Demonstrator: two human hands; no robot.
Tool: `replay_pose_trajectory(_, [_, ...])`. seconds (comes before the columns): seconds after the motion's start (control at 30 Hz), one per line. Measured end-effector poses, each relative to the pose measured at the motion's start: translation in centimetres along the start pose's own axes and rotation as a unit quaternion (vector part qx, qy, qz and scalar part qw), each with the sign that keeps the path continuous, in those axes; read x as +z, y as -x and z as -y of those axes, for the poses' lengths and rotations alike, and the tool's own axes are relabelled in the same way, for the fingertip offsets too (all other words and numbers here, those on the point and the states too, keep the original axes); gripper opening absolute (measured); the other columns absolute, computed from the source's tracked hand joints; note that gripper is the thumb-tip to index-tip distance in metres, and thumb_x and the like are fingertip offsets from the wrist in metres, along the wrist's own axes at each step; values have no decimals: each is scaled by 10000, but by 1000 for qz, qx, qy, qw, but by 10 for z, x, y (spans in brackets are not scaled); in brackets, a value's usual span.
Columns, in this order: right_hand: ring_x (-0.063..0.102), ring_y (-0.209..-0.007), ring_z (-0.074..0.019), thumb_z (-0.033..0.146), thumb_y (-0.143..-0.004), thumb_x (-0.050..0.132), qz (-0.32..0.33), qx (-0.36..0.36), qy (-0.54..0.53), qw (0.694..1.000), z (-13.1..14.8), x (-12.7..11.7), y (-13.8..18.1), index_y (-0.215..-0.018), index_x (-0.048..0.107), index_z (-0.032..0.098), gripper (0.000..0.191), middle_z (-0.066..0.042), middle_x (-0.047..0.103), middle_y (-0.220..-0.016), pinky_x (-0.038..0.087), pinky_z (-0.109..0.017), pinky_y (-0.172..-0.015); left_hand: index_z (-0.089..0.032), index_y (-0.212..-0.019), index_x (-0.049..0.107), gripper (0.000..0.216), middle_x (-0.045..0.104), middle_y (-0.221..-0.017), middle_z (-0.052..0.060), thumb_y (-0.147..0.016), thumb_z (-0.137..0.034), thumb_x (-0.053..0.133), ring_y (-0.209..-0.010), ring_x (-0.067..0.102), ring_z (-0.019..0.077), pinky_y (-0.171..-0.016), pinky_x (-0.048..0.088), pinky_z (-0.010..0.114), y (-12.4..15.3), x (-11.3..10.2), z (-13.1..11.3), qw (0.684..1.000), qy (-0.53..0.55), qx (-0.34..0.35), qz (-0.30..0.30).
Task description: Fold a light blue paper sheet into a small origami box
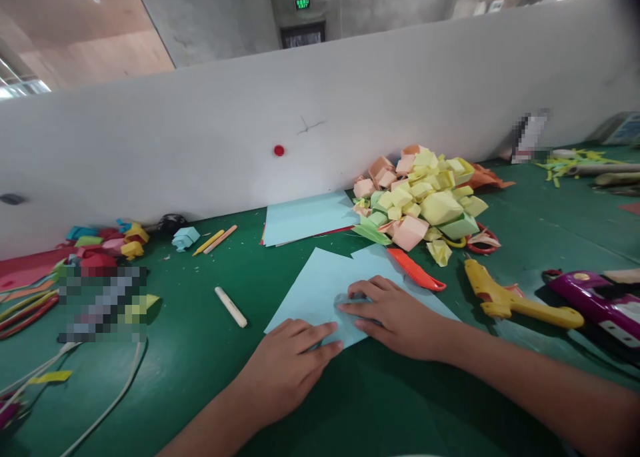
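Note:
A sheet of light blue paper [320, 283] lies on the green tabletop in front of me, its far edge showing a V-shaped notch. My left hand [293, 370] rests at the near left edge of this paper, its fingers stretched out over it. On the paper's middle sits my right hand [395, 317], fingers apart and pressing on the surface; part of the sheet is hidden under both hands. An orange-red craft knife [417, 270] lies across the paper's upper right side, close to my right hand.
A heap of folded paper shapes [425, 200] stands against the white partition [200, 143]. Right are a yellow glue gun [520, 300] and a purple tool [595, 303]. Left are a white stick [231, 307], colored pencils [215, 241] and a white cable [117, 397]. Blue sheets [310, 217] lie behind.

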State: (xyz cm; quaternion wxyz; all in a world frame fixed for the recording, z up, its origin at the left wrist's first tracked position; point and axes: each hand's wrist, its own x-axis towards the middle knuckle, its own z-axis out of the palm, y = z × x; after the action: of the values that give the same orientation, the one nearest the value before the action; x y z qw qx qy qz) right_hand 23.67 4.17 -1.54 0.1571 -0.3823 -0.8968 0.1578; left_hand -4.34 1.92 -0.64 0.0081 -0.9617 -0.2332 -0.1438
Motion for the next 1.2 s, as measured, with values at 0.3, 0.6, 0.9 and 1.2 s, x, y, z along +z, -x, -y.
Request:
replay_pose_trajectory(0.3, [488, -1206, -328, 361, -1056, 393, 15, 3, 24, 1000, 2, -2, 0, -1430, 590, 325, 424, -107, 566, -1377, 433, -567, -1018, -214, -1280, 665, 329, 696, -1328, 46, -1013, -151, 483, -984, 654, 226, -836, 549, 389, -1, -5, -1, 1000, 18, 1, 4])
replay_pose_trajectory(0.6, [502, -1186, -322, 363, -1033, 447, 2, 2, 23, 1000, 2, -1, 0, -1412, 608, 326, 413, -100, 587, -1366, 443, -553, -1019, -183, -1180, 718, 280, 752, -1199, 90, -1005, -157, 502, -964, 678, 213, -826, 560, 368, -3, -9, -1, 999, 34, 17, -16])
replay_pose_trajectory(0.9, [494, -1205, -327, 366, -1036, 448, 18, 18, 18, 1000, 4, -4, 0, -1415, 609, 331, 413, -89, 571, -1402, 434, -558, -1030, -213, -1078, 758, 278, 768, -1148, 98, -941, -123, 534, -1023, 698, 220, -889, 569, 390, 0, -16, 8, 994, 105, 20, -10])
replay_pose_trajectory(1.2, [488, -1205, -333, 359, -1035, 448, 23, 21, 16, 999, 3, -3, 1, -1423, 604, 321, 419, -94, 561, -1413, 430, -570, -1034, -195, -1038, 746, 253, 771, -1147, 107, -903, -107, 551, -1062, 710, 225, -946, 562, 394, 2, -19, 10, 989, 148, 10, -20])
